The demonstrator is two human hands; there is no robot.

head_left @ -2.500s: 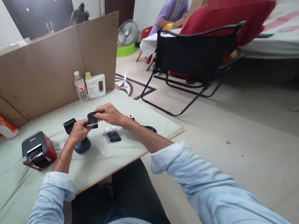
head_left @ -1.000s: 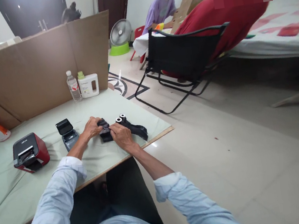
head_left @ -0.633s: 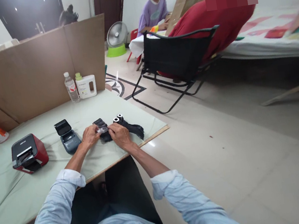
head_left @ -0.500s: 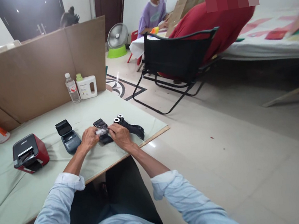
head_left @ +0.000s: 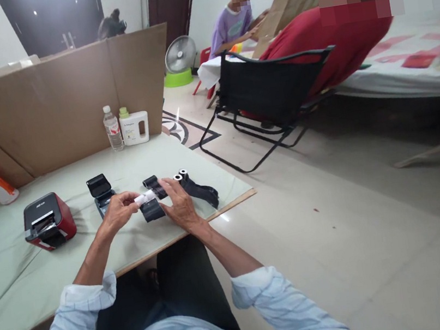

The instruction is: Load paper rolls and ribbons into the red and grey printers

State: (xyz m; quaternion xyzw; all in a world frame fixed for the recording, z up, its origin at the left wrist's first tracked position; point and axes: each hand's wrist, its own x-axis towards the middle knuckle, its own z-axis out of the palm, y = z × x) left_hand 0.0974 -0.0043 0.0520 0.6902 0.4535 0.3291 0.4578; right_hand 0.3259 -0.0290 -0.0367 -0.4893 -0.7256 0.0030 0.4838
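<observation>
My left hand (head_left: 121, 208) is closed, pinching the left end of a white-cored ribbon roll (head_left: 144, 198). My right hand (head_left: 180, 206) is around the dark end of the same roll, its thumb and fingers spread on either side of the black film. A loose flap of the film (head_left: 152, 210) hangs toward me over the table. Just behind lies another small black roll (head_left: 150, 182). To the right of my right hand are black ribbon strips (head_left: 202, 191) with two white-ended rolls (head_left: 180, 175) at their far end.
A small printer (head_left: 100, 191) with its lid up stands left of my hands, partly hidden. Farther left sits a red and black printer (head_left: 49, 221). A water bottle (head_left: 112, 128) and white jug (head_left: 134, 127) stand by the cardboard panel (head_left: 66, 105). Beyond are a black chair (head_left: 269, 83) and people.
My left hand has drawn left and my right hand has spread its fingers, so more of the white core and black film shows. The view has shifted slightly.
</observation>
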